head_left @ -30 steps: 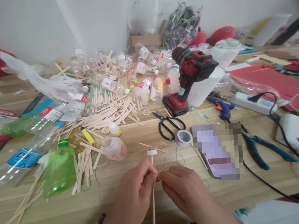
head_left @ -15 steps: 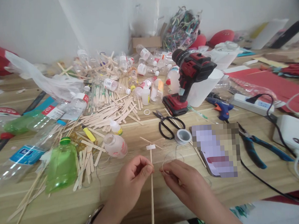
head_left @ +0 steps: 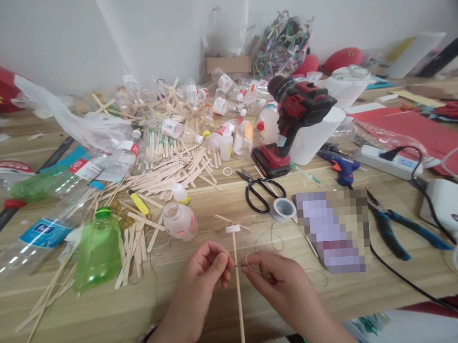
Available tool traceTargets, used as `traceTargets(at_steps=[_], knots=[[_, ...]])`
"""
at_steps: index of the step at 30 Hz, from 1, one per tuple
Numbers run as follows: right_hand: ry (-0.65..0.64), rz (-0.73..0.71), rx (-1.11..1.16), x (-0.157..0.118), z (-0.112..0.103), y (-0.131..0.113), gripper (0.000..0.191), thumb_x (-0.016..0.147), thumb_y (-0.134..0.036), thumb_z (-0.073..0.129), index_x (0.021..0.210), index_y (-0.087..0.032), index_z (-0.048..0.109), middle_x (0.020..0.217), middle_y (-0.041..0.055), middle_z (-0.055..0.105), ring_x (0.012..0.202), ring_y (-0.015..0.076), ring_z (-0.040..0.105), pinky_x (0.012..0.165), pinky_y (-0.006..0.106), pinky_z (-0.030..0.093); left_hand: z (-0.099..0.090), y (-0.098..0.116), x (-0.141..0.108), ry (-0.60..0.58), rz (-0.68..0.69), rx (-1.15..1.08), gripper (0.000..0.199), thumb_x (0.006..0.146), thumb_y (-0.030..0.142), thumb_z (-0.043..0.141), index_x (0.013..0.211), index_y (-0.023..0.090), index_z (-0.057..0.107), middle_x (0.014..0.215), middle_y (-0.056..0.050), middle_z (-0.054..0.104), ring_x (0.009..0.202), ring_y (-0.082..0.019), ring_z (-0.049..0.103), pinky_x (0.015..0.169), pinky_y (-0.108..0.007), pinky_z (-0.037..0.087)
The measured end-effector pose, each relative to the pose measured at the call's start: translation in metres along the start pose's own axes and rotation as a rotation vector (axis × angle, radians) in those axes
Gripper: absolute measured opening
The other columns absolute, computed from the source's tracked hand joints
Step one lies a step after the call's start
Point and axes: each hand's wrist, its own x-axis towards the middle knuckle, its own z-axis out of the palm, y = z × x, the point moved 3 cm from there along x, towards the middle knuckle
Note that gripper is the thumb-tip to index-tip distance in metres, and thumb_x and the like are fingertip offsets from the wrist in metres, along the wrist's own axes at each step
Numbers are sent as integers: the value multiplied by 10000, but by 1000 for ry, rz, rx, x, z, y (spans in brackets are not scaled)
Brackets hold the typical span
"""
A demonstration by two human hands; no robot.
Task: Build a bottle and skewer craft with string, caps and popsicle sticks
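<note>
A slim wooden stick runs up from the bottom edge between my hands, with a small white crosspiece at its top end. My left hand is closed in a pinch at the stick's left side, seemingly on thread; its fingertips partly hide what is there. On the other side, my right hand pinches a thin pale thread, which loops over its fingers. A small dark band shows on the stick between the fingertips. Just past the crosspiece lie thin crossed sticks. Loose thread curls near a spool.
Scissors, a phone and pliers lie to the right, with a glue gun and a drill behind. Craft sticks, a small jar and a green bottle stand or lie left.
My right hand has come closer to the stick, its fingertips now beside it. My left fingertips have shifted off the stick's front to its left side. The view has shifted slightly.
</note>
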Motion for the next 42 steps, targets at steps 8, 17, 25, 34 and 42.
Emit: traceTargets(at_steps=[8, 17, 25, 34, 42], knots=[[-102, 139, 161, 0, 5, 1, 228, 881, -279, 520, 771, -205, 706, 571, -41, 535, 496, 114, 433, 472, 215, 349, -2, -5, -1, 7, -25, -41, 326, 713, 418, 784, 718, 178, 563, 656, 38, 603, 567, -87, 486, 539, -208, 374], [-70, 153, 180, -1, 4, 4, 179, 877, -279, 518, 767, -201, 637, 528, -81, 348, 474, 117, 372, 459, 220, 309, -3, 7, -2, -36, 67, 326, 251, 809, 429, 628, 760, 187, 582, 624, 36, 563, 577, -124, 494, 555, -238, 389], [-76, -119, 55, 1, -16, -18, 161, 913, -120, 465, 784, -211, 495, 704, -21, 521, 621, 124, 515, 554, 208, 393, 7, 27, -8, -20, 167, 846, 160, 834, 259, 536, 796, 206, 681, 733, -10, 681, 699, -190, 596, 653, -284, 425], [-106, -336, -92, 10, -24, -24, 182, 993, -153, 412, 893, -198, 557, 788, 23, 552, 692, 165, 545, 592, 250, 446, 11, 30, -9, -68, 226, 996, 193, 864, 244, 529, 819, 202, 712, 810, -38, 717, 759, -209, 628, 692, -304, 427], [-92, -331, -77, 11, -24, -22, 189, 984, -134, 399, 882, -199, 545, 798, 27, 563, 699, 169, 558, 600, 259, 461, 8, 30, -7, -53, 137, 902, 207, 871, 317, 515, 779, 206, 664, 638, 12, 620, 627, -181, 557, 594, -280, 370]])
